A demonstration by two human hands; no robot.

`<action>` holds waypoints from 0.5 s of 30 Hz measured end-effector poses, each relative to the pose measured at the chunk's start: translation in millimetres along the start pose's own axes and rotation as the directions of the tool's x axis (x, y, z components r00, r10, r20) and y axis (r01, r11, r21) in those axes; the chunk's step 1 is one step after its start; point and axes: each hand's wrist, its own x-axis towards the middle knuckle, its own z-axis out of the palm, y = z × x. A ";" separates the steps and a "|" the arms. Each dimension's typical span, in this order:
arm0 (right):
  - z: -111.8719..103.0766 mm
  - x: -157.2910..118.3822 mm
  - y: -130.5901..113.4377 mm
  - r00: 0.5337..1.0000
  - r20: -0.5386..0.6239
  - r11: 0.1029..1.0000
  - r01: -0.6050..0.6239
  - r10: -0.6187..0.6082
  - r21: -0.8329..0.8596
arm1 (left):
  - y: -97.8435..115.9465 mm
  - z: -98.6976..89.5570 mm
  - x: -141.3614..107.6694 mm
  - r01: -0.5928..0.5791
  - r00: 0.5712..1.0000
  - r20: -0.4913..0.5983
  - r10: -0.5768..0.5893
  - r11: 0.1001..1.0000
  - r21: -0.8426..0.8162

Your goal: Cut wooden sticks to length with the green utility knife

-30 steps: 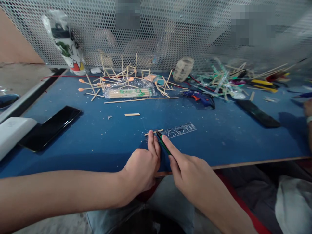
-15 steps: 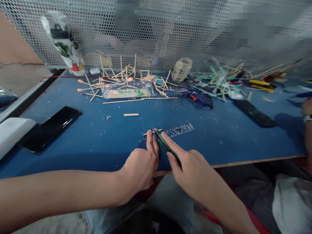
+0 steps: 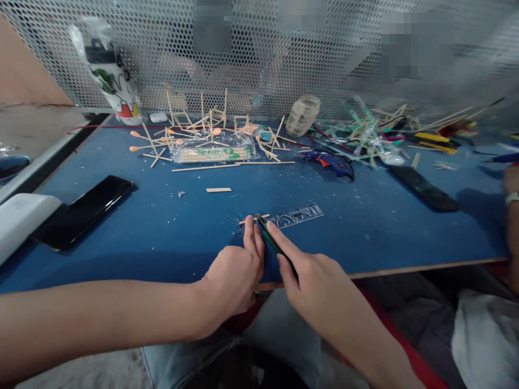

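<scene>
My right hand is closed around a green-and-black utility knife, index finger stretched along its top. The blade tip rests on a short thin wooden stick. Beside the blade, my left hand presses the stick down with its extended fingertips, the other fingers curled in. Under the stick lies a clear plastic ruler, slanting up to the right; its left end is partly hidden by my fingers. Farther back, two short cut sticks lie side by side.
Behind are a plastic-wrapped stick bundle, stick frames, a blue glue gun, a jar and tangled wires. Phones lie left and right, a white box at left. Another person's hand is at the right edge.
The knife and my right hand have shifted very slightly left, the handle tilting a little. My left hand keeps its place on the stick.
</scene>
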 end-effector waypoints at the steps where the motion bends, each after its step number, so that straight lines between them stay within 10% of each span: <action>1: 1.5 -0.9 -1.8 1.000 -0.009 1.000 -0.001 0.000 -0.024 | -0.1 -0.6 0.1 -0.005 1.000 -0.001 0.005 1.000 -0.009; 15: 5.9 -4.4 -5.7 1.000 -0.017 0.998 0.012 -0.013 -0.065 | -0.1 2.9 0.5 -0.024 0.999 -0.042 0.023 0.999 -0.023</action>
